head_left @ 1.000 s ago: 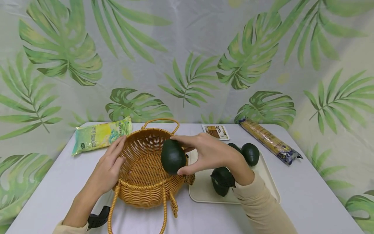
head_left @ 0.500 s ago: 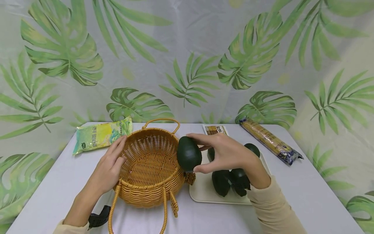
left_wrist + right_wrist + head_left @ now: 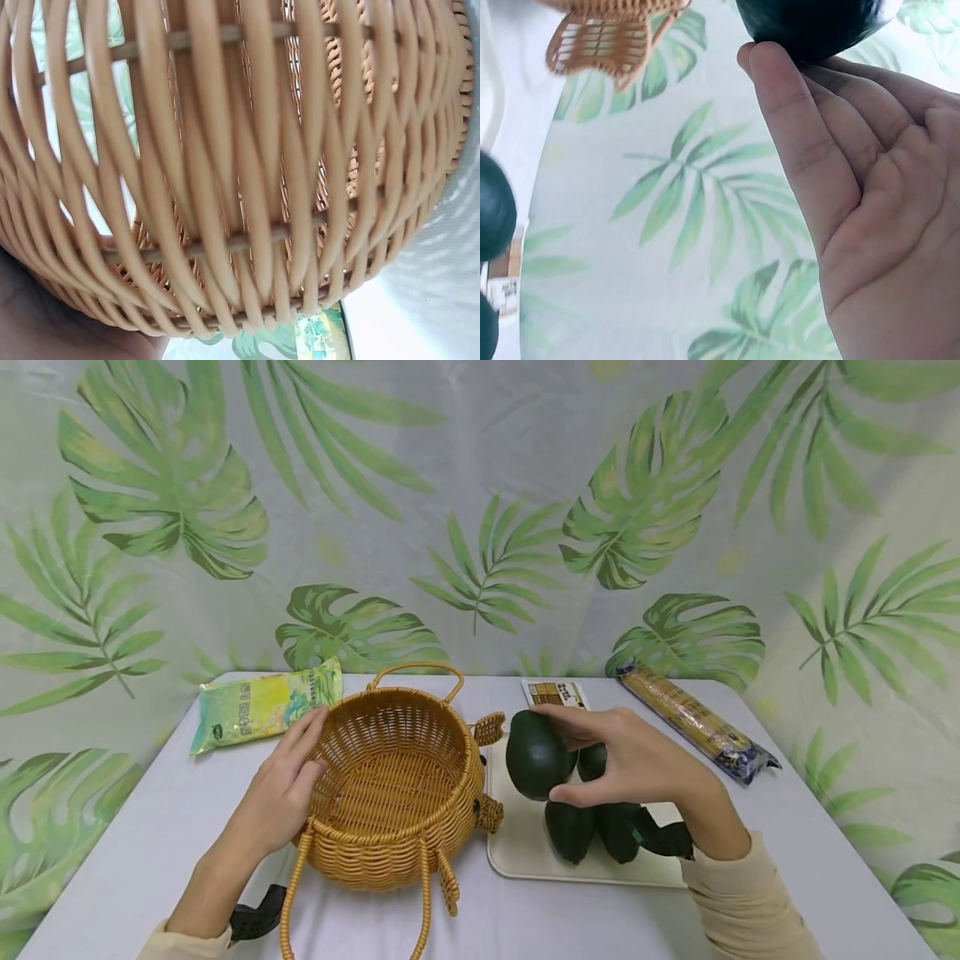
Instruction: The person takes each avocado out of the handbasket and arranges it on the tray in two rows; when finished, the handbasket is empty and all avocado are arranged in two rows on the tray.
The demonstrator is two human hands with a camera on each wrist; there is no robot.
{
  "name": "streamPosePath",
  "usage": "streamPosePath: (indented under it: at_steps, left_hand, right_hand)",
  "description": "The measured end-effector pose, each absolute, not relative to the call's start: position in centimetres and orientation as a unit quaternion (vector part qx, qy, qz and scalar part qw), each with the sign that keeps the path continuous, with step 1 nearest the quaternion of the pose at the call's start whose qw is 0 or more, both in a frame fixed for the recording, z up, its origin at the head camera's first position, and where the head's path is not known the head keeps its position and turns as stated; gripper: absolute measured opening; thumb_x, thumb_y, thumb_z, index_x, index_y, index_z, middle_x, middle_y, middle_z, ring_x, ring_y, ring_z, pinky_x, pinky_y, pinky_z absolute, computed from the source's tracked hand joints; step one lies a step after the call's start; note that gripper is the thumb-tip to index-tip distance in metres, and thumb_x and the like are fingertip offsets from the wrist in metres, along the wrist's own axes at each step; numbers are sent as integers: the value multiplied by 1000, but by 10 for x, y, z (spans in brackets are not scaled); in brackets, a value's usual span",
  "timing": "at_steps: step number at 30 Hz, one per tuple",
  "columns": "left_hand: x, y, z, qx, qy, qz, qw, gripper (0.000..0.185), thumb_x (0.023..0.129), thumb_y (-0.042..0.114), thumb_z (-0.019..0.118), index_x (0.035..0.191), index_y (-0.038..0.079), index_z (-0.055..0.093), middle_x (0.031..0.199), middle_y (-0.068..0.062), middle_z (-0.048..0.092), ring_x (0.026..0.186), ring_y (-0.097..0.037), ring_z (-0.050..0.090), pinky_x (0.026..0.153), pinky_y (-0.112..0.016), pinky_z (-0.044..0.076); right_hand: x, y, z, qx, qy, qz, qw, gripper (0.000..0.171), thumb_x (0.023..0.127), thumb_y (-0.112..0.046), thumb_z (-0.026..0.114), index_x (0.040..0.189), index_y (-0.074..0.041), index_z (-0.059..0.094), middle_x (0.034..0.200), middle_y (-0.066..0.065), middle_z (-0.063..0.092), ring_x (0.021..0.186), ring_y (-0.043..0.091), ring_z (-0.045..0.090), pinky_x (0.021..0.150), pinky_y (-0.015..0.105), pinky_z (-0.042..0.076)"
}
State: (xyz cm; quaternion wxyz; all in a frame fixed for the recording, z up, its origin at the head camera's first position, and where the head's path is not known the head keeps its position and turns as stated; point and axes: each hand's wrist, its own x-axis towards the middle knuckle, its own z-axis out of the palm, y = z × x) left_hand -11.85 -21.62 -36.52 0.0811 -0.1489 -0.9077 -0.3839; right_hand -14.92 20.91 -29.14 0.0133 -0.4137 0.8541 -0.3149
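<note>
My right hand [image 3: 637, 756] pinches a dark green avocado [image 3: 536, 755] between thumb and fingers, held up over the left part of the cream tray [image 3: 517, 856]. In the right wrist view the fingers [image 3: 787, 97] press against the avocado [image 3: 817, 22]. Several more avocados [image 3: 570, 832] lie on the tray, partly behind this hand. At the left side of the wicker basket [image 3: 375, 865], my left hand [image 3: 273, 789] rests with fairly straight fingers along the rim. The left wrist view is filled by the basket's woven wall [image 3: 232, 150].
Behind the left hand lies a green-yellow packet [image 3: 262, 706]. A small brown-and-white packet [image 3: 557, 694] is behind the tray, with a long pack of noodles [image 3: 690, 718] at the right. The basket's front handle [image 3: 424, 910] stretches toward me.
My right hand has carried the avocado rightward, from over the basket's right rim to over the tray. The left hand and basket have stayed in place.
</note>
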Motion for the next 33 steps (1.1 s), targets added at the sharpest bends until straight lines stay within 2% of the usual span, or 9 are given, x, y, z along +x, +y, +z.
streamPosePath:
  at_steps: [13,23,33]
  left_hand:
    - [-118,-217,-366,-148,-908,-383,84,60,107,11,36,165,7,21,171,-17,19,156,-44,19,118,-69,23]
    - [-119,-216,-366,-148,-909,-381,85,60,107,11,36,165,7,21,171,-17,18,155,-45,19,117,-70,24]
    - [-118,-216,-366,-150,-908,-381,87,60,108,12,35,165,8,21,171,-17,19,155,-45,19,117,-69,24]
  right_hand:
    - [-135,259,-303,-371,881,-294,-21,88,79,-22,90,155,-10,48,137,9,68,105,13,74,87,30,61]
    - [-118,296,-317,-302,913,-272,-30,87,80,-23,90,156,-19,48,136,5,68,100,5,73,84,30,59]
    - [-100,326,-329,-240,939,-244,-18,86,81,-30,89,156,-22,48,137,8,67,99,7,74,77,30,59]
